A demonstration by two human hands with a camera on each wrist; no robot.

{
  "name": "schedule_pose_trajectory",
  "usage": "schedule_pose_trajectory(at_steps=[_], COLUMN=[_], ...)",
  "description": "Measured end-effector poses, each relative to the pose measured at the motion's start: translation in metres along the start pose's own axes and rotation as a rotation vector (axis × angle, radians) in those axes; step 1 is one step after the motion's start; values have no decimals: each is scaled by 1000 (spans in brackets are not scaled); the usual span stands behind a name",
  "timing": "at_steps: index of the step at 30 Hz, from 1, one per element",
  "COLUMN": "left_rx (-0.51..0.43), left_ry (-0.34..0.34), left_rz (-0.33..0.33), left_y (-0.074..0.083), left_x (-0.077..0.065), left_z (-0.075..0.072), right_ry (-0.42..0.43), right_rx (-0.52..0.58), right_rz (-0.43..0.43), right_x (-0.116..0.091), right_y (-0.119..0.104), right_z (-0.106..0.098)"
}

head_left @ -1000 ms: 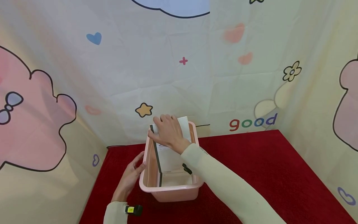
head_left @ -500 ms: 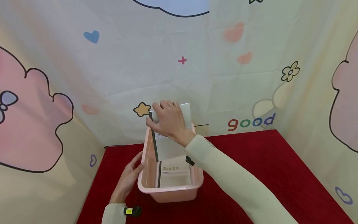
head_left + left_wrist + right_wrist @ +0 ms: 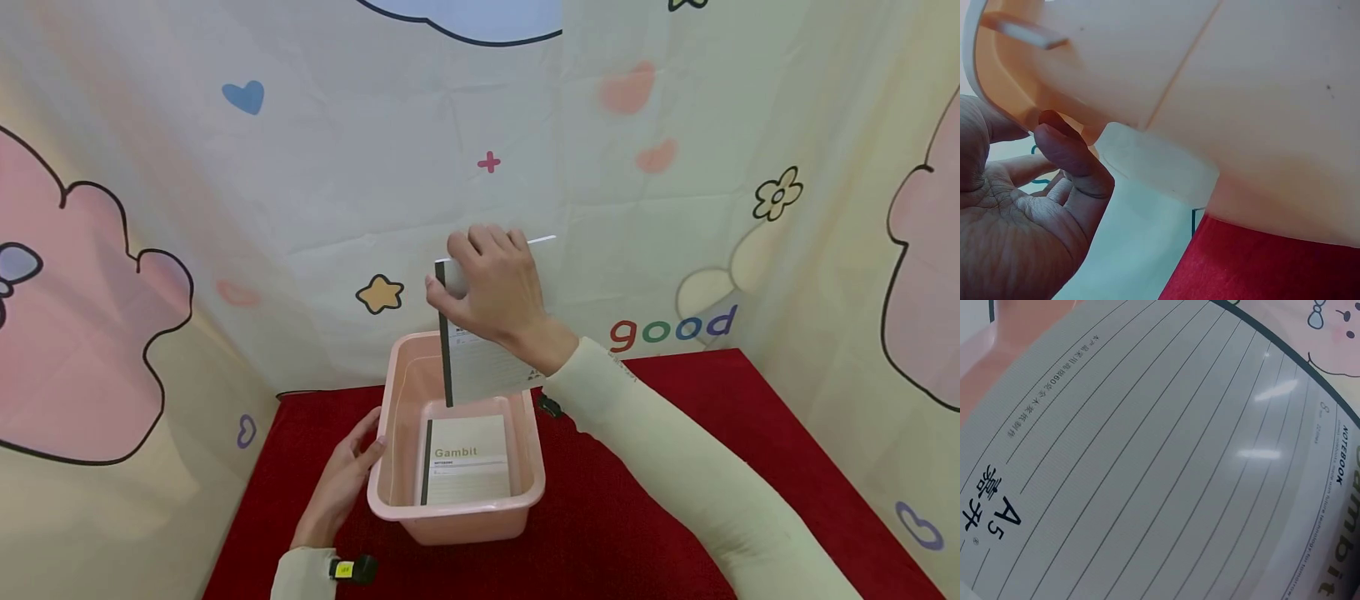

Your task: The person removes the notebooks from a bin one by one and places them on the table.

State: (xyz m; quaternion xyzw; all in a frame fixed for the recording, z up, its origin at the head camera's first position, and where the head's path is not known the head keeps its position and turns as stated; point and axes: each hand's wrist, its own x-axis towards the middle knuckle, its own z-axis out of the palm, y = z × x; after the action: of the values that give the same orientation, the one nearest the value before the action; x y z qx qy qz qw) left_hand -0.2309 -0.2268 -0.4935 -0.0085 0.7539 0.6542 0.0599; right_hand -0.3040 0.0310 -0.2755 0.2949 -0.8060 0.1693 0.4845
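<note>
My right hand (image 3: 498, 292) grips the top edge of a white notebook (image 3: 483, 367) with a dark spine, holding it upright above the back of a pink plastic tub (image 3: 467, 527). Its ruled cover (image 3: 1147, 456), printed "A5", fills the right wrist view. A second notebook (image 3: 467, 479), marked "Gambit", lies flat on the tub's floor. On the tub's left side, my left hand (image 3: 341, 479) holds the rim. The left wrist view has the thumb (image 3: 1079, 156) at the rim's edge, close to the tub's outer wall (image 3: 1260, 106).
The tub stands on a red cloth (image 3: 630, 467) covering the table. Behind it hangs a pale curtain (image 3: 420, 183) with cartoon prints, and more printed fabric closes off both sides.
My right hand has lifted the notebook up out of the tub and moved it to the right, uncovering the second notebook. The left hand stays at the rim.
</note>
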Motion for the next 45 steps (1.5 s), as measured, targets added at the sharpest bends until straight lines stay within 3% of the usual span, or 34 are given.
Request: schedule_pose_trajectory(at_steps=[11, 20, 32, 45], left_rx=[-25, -51, -53, -55], left_ry=[-7, -17, -13, -16], left_rz=[7, -3, 1, -5], left_y=[-2, -5, -2, -4], left_x=[0, 1, 1, 1], left_z=[-2, -3, -5, -4], right_ry=[24, -29, -130, -261], right_rx=[-22, -107, -166, -165], right_rz=[100, 145, 217, 242], right_x=[-25, -65, -115, -169], right_y=[56, 97, 140, 150], right_z=[-38, -46, -20, 23])
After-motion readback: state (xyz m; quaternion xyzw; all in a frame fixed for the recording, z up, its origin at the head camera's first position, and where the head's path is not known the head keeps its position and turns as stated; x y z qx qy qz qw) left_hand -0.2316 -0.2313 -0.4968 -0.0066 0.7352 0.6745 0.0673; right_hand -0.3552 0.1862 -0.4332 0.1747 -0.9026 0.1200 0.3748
